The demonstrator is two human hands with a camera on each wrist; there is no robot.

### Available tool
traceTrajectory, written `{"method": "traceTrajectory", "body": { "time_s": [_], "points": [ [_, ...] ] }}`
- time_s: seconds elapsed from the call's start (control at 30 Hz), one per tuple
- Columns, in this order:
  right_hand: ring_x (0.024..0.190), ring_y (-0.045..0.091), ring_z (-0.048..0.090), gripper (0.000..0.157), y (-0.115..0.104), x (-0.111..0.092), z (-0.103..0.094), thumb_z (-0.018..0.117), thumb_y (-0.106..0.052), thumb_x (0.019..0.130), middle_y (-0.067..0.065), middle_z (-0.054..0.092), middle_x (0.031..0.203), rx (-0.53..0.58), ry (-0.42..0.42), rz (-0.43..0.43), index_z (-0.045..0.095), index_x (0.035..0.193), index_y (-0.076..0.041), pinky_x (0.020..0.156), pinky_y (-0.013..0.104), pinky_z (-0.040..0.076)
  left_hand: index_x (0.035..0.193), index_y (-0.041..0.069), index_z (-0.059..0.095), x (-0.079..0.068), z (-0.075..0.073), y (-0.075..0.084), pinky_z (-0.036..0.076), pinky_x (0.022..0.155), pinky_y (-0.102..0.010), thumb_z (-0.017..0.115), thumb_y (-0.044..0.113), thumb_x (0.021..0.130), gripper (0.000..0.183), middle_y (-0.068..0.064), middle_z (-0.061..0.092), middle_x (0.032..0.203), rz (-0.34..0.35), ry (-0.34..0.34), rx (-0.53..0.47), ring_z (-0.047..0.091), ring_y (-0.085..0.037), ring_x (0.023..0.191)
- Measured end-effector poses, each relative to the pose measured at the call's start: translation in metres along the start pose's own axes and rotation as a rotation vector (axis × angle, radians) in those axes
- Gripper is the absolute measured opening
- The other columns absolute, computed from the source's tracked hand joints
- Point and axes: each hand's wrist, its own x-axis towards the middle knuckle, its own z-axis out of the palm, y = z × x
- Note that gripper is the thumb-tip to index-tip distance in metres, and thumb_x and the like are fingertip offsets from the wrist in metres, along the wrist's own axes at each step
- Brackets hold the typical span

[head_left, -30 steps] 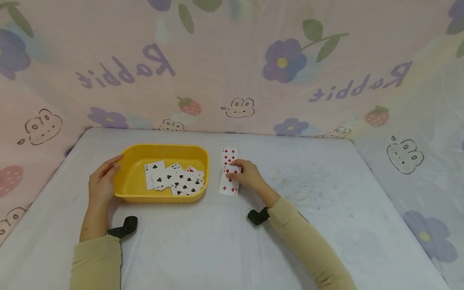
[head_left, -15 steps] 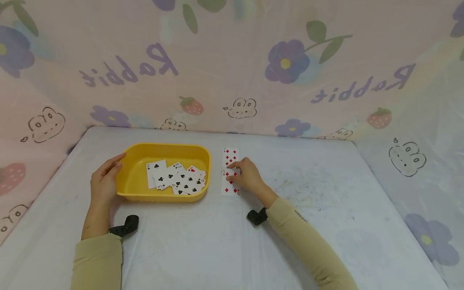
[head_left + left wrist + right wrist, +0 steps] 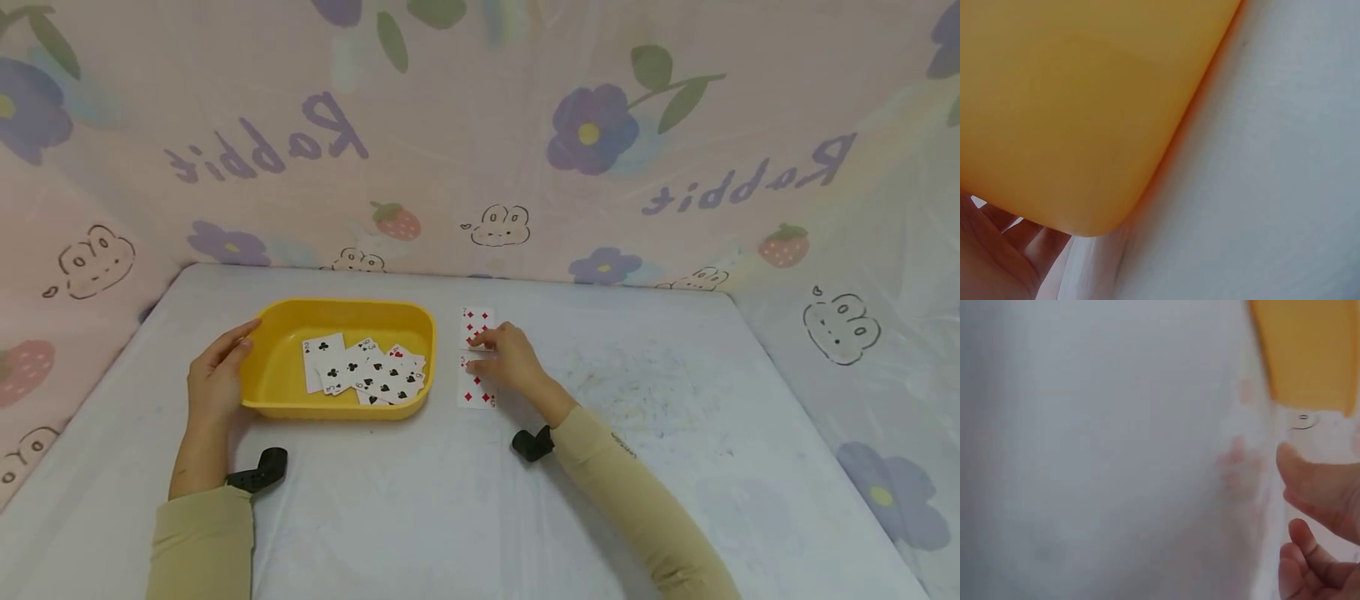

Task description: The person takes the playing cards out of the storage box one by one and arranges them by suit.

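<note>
My left hand [image 3: 217, 371] holds the left end of a yellow plastic basin [image 3: 277, 408], its fingers along the outer wall and the thumb at the rim. In the left wrist view, part of that hand [image 3: 1007, 256] shows beside the basin's smooth wall [image 3: 1085, 112]. Several playing cards [image 3: 386, 375] lie face up in a loose heap inside. Right of the basin, my right hand [image 3: 517, 362] reaches over a seven of diamonds [image 3: 477, 318] and a five of diamonds [image 3: 477, 397]. Index fingertip is at the seven's lower edge, the thumb on the five's upper part, both apart.
A white-covered table [image 3: 390, 508] bears the basin and cards. Patterned cloth [image 3: 450, 150] hangs behind and at both sides. Dark wrist devices [image 3: 258, 471] are worn near both sleeve ends.
The five of diamonds has shifted slightly toward the person, from overlapping the seven to lying just below it. My right index fingertip now sits at the seven's edge. The left hand stays on the basin.
</note>
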Motion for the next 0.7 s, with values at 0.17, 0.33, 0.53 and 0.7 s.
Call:
{"method": "traceTrajectory", "body": {
  "time_s": [0.17,0.33,0.53,0.7],
  "points": [
    [0.101,0.027,0.054,0.029,-0.013,0.006,-0.007,0.072,-0.02,0.086,0.012,0.058,0.107,0.1,-0.002,-0.016,0.069,0.112,-0.008,0.088,0.037,0.048,0.136,0.029,0.055,0.0,-0.002,0.0,0.025,0.116,-0.029,0.041,0.031,0.102,0.037,0.009,0.048,0.145,0.0,0.001,0.004,0.037,-0.013,0.133],
    [0.103,0.024,0.057,0.027,-0.027,0.009,-0.008,0.068,-0.022,0.089,0.009,0.061,0.111,0.199,0.026,-0.03,0.068,0.113,-0.008,0.09,0.036,0.049,0.135,0.028,0.056,0.001,-0.002,-0.002,0.026,0.115,-0.028,0.043,0.03,0.101,0.037,0.011,0.051,0.14,-0.004,-0.002,-0.025,0.039,-0.01,0.129],
    [0.095,0.021,0.06,0.023,-0.047,0.013,-0.007,0.067,-0.023,0.089,0.007,0.066,0.107,0.316,0.092,-0.054,0.069,0.109,-0.01,0.082,0.03,0.051,0.135,0.029,0.057,0.003,-0.001,-0.003,0.028,0.114,-0.027,0.043,0.03,0.101,0.036,0.011,0.053,0.135,0.006,-0.001,-0.025,0.04,-0.009,0.125],
    [0.091,0.021,0.061,0.023,-0.066,0.016,-0.004,0.068,-0.019,0.089,0.007,0.067,0.102,0.389,0.089,-0.085,0.068,0.108,-0.007,0.078,0.025,0.052,0.134,0.029,0.057,0.003,0.0,-0.002,0.029,0.112,-0.027,0.044,0.03,0.101,0.036,0.011,0.054,0.132,0.003,0.002,-0.019,0.041,-0.009,0.123]
  ]
}}
